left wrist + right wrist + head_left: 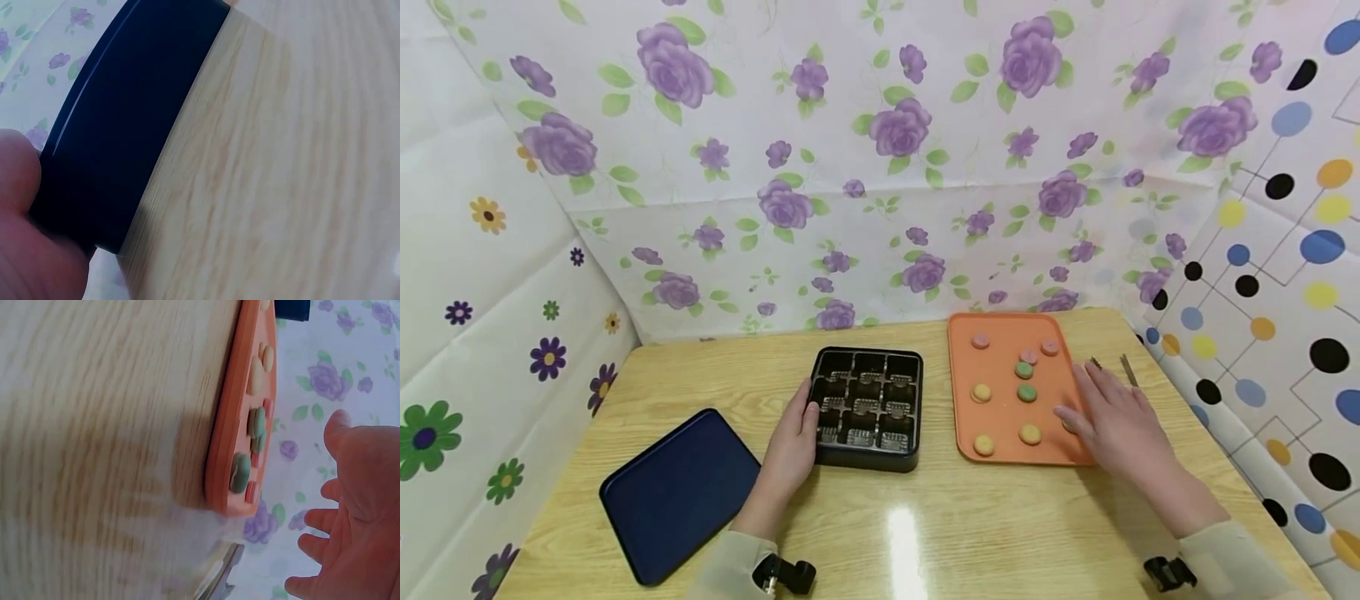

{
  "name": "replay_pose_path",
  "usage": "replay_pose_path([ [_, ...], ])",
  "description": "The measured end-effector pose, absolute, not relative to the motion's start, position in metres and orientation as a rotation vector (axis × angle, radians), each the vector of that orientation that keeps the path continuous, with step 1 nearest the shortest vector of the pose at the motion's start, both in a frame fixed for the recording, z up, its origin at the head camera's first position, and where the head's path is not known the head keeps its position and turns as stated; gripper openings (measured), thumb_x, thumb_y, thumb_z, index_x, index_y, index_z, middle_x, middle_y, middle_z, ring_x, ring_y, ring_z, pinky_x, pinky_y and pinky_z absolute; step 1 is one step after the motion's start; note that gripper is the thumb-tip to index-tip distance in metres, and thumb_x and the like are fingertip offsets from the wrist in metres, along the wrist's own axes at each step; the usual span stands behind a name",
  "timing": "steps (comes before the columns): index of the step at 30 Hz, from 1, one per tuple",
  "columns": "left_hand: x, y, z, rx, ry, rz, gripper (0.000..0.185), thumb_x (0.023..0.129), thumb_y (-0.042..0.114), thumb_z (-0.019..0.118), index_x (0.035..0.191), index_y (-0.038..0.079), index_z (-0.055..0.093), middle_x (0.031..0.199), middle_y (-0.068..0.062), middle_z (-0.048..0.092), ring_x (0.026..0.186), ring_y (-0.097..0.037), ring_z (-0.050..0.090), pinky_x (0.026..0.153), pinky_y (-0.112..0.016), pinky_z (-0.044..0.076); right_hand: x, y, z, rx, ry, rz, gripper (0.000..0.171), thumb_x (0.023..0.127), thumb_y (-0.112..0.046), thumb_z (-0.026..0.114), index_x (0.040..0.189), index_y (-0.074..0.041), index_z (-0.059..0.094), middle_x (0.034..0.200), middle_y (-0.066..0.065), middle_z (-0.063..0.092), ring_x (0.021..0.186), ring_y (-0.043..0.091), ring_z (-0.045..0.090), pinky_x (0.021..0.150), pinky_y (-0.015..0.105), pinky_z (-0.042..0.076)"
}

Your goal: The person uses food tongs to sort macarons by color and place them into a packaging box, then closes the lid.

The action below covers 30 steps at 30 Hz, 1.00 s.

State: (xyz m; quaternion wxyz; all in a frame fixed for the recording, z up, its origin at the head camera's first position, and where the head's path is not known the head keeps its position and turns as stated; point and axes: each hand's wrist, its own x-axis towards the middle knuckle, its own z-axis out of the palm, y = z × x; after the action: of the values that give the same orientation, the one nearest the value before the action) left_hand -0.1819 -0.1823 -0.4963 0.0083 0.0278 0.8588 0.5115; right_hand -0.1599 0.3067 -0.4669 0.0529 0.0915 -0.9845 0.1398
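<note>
My left hand [792, 442] holds a black box [907, 460] by its left side, with the thumb at the rim. The box is divided into several square compartments with a clear-looking insert. Its dark side wall [125, 119] fills much of the left wrist view. My right hand [1120, 421] hovers with fingers extended over the right edge of an orange tray [1000, 417]. On the tray lie pink, green and yellow macarons, such as a green macaron [1026, 392] and a yellow macaron [1030, 434]. One macaron is partly hidden by the right hand.
A dark blue lid or tray [681, 496] lies at the left of the wooden table [842, 533]. Metal tongs [1128, 370] lie right of the orange tray, partly behind my right hand. Floral cloth [850, 208] stands behind the table.
</note>
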Motion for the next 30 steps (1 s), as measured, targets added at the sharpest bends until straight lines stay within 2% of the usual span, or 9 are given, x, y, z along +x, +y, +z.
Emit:
replay_pose_path([
  [7, -0.177, -0.175, -0.496, 0.045, 2.686, 1.635, 0.062, 0.124, 0.031, 0.039, 0.179, 0.013, 0.016, 0.183, -0.013, 0.017, 0.168, -0.037, 0.015, 0.132, -0.063, 0.021, -0.164, 0.325, -0.471, 0.237, -3.006, 0.426, 0.087, 0.117, -0.058, 0.049, 0.176, -0.002, 0.019, 0.173, 0.035, 0.026, 0.157, 0.059, 0.024, 0.119, 0.084, 0.018],
  [14, -0.172, -0.171, -0.498, 0.028, 2.673, 1.666, 0.063, 0.124, 0.029, 0.040, 0.178, 0.009, 0.016, 0.183, -0.015, 0.017, 0.168, -0.036, 0.014, 0.133, -0.062, 0.020, -0.163, 0.344, -0.482, 0.196, -3.044, 0.449, 0.089, 0.118, -0.059, 0.044, 0.175, 0.003, 0.014, 0.173, 0.039, 0.021, 0.156, 0.062, 0.022, 0.118, 0.085, 0.018],
  [23, -0.169, -0.169, -0.499, 0.006, 2.705, 1.657, 0.063, 0.123, 0.029, 0.042, 0.178, 0.010, 0.018, 0.182, -0.015, 0.018, 0.168, -0.036, 0.015, 0.132, -0.062, 0.020, -0.164, 0.361, -0.489, 0.217, -3.000, 0.435, 0.085, 0.117, -0.050, 0.053, 0.172, 0.008, 0.023, 0.167, 0.044, 0.028, 0.146, 0.069, 0.032, 0.114, 0.082, 0.030],
  [30, -0.165, -0.163, -0.500, -0.023, 2.734, 1.662, 0.065, 0.122, 0.028, 0.046, 0.179, 0.013, 0.018, 0.182, -0.015, 0.020, 0.167, -0.038, 0.017, 0.132, -0.063, 0.021, -0.162, 0.373, -0.489, 0.179, -3.045, 0.472, 0.090, 0.117, -0.054, 0.052, 0.173, 0.008, 0.019, 0.168, 0.045, 0.025, 0.147, 0.070, 0.029, 0.115, 0.081, 0.029],
])
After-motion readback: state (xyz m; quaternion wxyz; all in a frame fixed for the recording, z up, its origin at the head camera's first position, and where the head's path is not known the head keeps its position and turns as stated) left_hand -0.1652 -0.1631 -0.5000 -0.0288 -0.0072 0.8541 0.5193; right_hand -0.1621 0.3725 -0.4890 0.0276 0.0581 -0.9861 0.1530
